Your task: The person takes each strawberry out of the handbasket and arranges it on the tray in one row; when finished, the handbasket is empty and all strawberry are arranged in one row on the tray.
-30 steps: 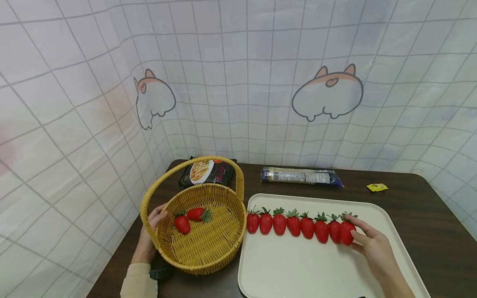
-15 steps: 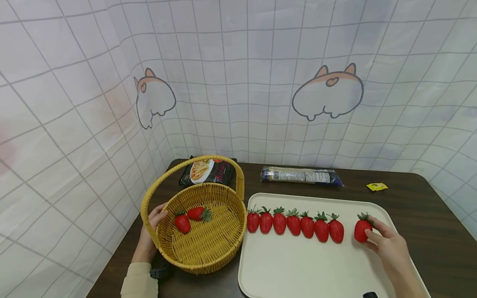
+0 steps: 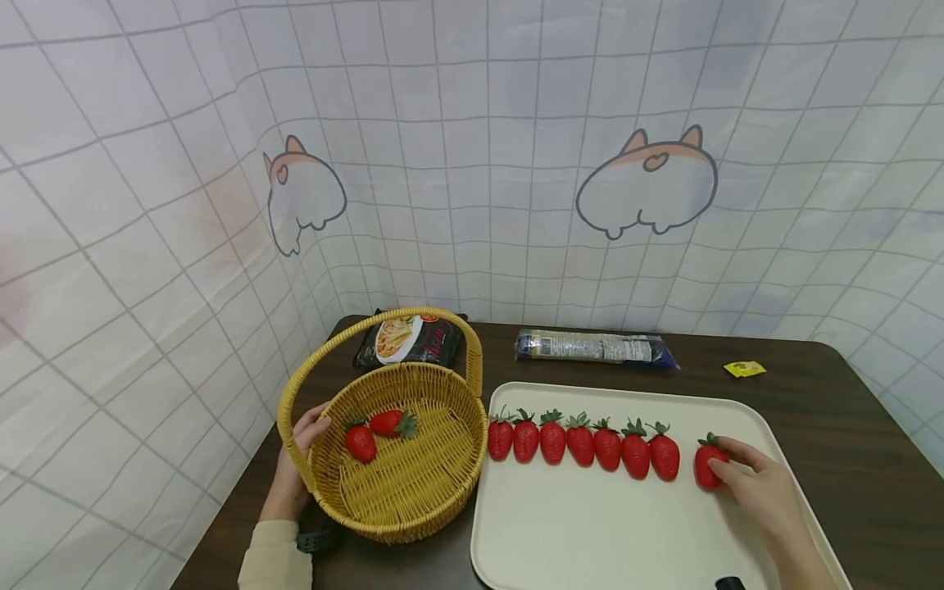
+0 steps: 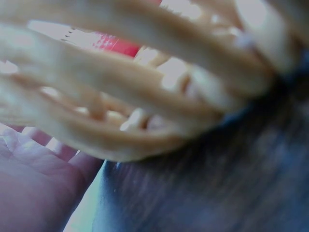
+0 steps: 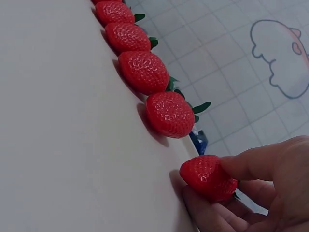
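My left hand (image 3: 304, 430) holds the left side of the yellow wicker basket (image 3: 413, 512), with fingertips at its rim below the arched handle. In the left wrist view the palm (image 4: 34, 179) lies beside the weave, which hides its fingers. Two strawberries (image 3: 360, 443) lie inside the basket. Over the cream tray (image 3: 590, 524), my right hand (image 3: 763, 492) pinches one strawberry (image 3: 710, 465) between thumb and fingers, its leaves pointing away from me. To its left, a gap apart, several more strawberries (image 3: 580, 447) form a row along the tray's far part, leaves toward the back.
Behind the basket lies a black food packet (image 3: 420, 340). A long clear-and-blue package (image 3: 593, 347) and a small yellow sachet (image 3: 745, 369) lie beyond the tray on the dark table (image 3: 804, 393). A grid-patterned curtain (image 3: 472, 180) hangs behind.
My right hand has drawn the end strawberry rightward away from the row, then shifted it slightly back left and lower. My left hand and the basket have stayed in place.
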Demonstrator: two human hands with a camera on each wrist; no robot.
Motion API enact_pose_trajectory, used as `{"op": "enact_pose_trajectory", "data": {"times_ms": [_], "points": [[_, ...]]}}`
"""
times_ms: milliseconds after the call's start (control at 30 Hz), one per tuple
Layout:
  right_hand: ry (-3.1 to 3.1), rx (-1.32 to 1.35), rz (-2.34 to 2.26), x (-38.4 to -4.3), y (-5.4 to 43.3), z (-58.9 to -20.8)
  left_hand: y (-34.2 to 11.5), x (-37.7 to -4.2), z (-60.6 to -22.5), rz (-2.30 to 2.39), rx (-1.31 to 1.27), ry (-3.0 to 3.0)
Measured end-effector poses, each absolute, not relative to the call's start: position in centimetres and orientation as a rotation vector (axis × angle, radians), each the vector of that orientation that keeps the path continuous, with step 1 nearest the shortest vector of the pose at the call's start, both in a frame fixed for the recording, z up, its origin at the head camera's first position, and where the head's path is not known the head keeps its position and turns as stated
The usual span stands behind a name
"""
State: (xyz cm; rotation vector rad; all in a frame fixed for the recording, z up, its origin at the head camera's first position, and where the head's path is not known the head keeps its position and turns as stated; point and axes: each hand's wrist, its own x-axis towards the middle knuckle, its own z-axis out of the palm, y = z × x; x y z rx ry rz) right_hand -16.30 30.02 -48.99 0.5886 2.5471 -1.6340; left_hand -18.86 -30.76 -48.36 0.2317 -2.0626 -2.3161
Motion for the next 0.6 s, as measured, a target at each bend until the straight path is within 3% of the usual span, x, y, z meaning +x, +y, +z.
{"op": "enact_pose_trajectory", "data": {"times_ms": [600], "points": [[2.768, 0.571, -1.567, -16.10, 29.48, -50.01, -30.60, -18.80, -48.08, -2.304, 0.252, -2.092]]}}
